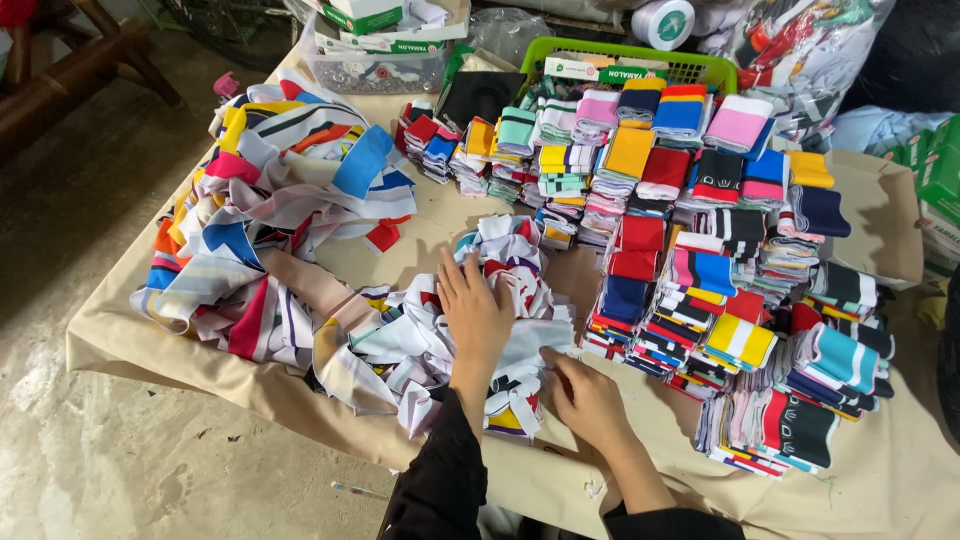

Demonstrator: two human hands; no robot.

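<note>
A loose heap of fabric pieces (500, 300), mostly white with red, dark and yellow patches, lies crumpled and overlapping on the cloth-covered desk (130, 335), just left of the stacked folded pieces (700, 250). Its near edge hangs slightly over the desk's front side.

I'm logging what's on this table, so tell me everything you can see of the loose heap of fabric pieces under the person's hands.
The loose heap of mostly white fabric pieces lies near the front edge of the beige cloth-covered table. It is a crumpled, unsorted pile of thin, soft strips, with red, dark, blue and yellow patches. The left hand lies flat on top of it; the right hand touches its right edge. On its left it runs into a larger tangled pile of coloured fabric.
</note>
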